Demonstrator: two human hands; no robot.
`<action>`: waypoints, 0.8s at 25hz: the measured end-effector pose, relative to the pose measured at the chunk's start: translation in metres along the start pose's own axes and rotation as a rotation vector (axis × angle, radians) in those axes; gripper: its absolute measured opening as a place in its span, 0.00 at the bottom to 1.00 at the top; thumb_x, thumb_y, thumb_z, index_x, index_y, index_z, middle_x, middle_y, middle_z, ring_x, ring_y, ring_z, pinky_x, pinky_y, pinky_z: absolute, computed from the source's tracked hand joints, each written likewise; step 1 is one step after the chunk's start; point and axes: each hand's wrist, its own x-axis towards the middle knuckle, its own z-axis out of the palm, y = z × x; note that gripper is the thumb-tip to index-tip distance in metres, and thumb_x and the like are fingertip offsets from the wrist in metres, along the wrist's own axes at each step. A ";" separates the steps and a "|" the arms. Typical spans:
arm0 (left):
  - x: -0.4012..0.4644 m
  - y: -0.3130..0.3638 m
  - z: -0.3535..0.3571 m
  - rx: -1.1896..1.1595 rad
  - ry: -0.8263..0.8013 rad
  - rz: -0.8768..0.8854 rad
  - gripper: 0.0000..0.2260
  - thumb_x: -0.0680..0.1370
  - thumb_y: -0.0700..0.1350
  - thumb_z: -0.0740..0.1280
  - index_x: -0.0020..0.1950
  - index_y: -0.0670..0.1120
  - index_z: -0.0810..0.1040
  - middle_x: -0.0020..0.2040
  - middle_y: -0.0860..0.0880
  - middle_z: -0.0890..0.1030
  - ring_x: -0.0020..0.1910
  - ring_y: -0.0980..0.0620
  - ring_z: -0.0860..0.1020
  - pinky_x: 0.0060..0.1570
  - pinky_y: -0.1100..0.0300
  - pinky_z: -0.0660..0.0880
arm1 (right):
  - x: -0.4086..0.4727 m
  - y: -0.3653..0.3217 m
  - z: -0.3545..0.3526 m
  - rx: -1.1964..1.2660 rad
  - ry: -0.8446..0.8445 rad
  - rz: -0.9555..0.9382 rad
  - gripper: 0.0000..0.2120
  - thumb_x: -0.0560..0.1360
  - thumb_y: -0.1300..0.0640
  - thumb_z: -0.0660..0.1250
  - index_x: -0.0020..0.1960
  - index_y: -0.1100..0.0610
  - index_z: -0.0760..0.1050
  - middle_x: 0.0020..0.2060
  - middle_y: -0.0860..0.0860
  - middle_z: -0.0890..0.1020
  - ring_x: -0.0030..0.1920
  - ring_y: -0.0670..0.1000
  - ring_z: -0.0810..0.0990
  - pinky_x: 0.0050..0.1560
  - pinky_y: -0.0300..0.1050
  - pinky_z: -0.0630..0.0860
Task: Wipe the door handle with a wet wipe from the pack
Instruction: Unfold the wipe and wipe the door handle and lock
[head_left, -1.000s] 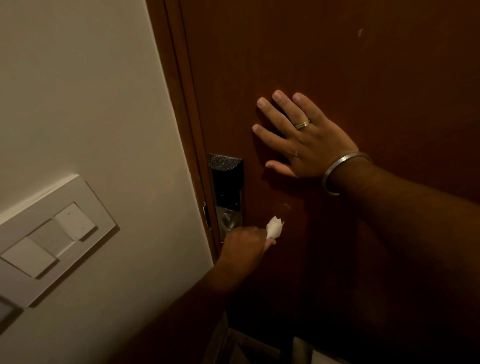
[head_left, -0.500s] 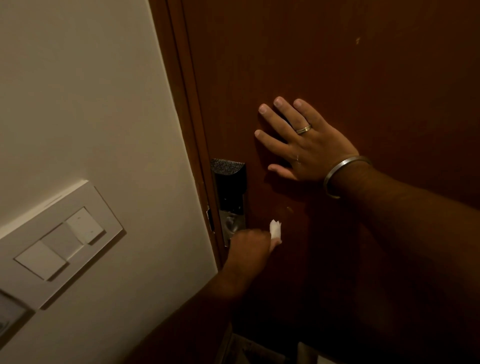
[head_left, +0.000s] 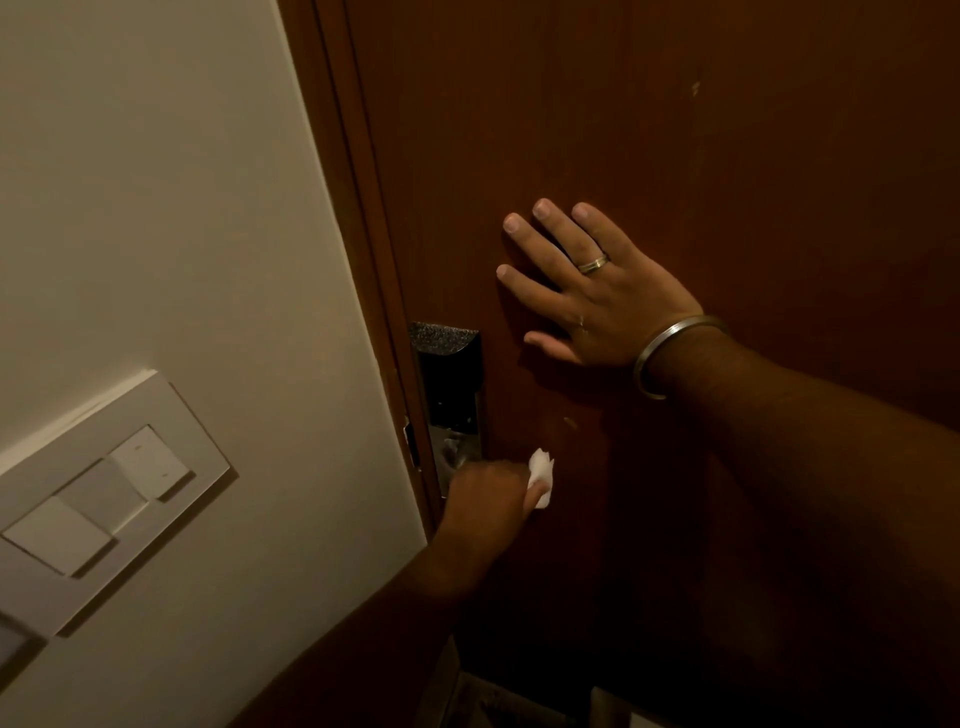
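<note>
Dim warm light falls on a cream wall (head_left: 156, 208) bearing a white switch panel (head_left: 93, 499).

no readable text, labels or numbers anywhere; lock plate (head_left: 451, 384) and switch panel (head_left: 98, 499) both unmarked.

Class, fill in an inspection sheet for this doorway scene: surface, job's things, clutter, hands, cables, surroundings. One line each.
Surface: brown wooden door, shut against its frame; a small pale mark near the top right.
Job's things: white wet wipe bunched in the left hand, at the door handle, which the hand hides; dark lock plate above it. Wipe pack not in view.
Clutter: nothing seen.
Hands: left hand closed on the wipe; right hand flat on the door, fingers spread, wearing a ring and a metal bangle.
Cables: nothing seen.
Surroundings: pale wall with a white switch panel left of the frame.
</note>
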 end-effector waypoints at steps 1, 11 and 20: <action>-0.007 -0.007 0.000 -0.015 -0.008 0.060 0.14 0.81 0.54 0.60 0.52 0.46 0.79 0.46 0.46 0.83 0.42 0.50 0.80 0.44 0.56 0.75 | 0.000 0.001 0.000 -0.001 0.002 0.001 0.33 0.79 0.34 0.47 0.76 0.53 0.62 0.77 0.63 0.62 0.76 0.65 0.62 0.74 0.62 0.60; 0.005 -0.005 -0.001 0.006 -0.042 0.054 0.15 0.80 0.56 0.61 0.53 0.45 0.78 0.45 0.48 0.83 0.41 0.51 0.80 0.43 0.58 0.76 | -0.001 0.001 -0.006 0.006 -0.015 -0.007 0.33 0.79 0.35 0.46 0.76 0.53 0.62 0.77 0.63 0.62 0.76 0.65 0.62 0.74 0.61 0.60; -0.042 -0.099 0.005 -0.250 0.145 -0.074 0.16 0.80 0.40 0.62 0.68 0.44 0.72 0.71 0.39 0.71 0.69 0.43 0.69 0.67 0.53 0.64 | -0.002 0.000 0.000 -0.007 0.014 -0.001 0.33 0.79 0.35 0.46 0.77 0.54 0.60 0.77 0.64 0.61 0.75 0.66 0.61 0.74 0.62 0.59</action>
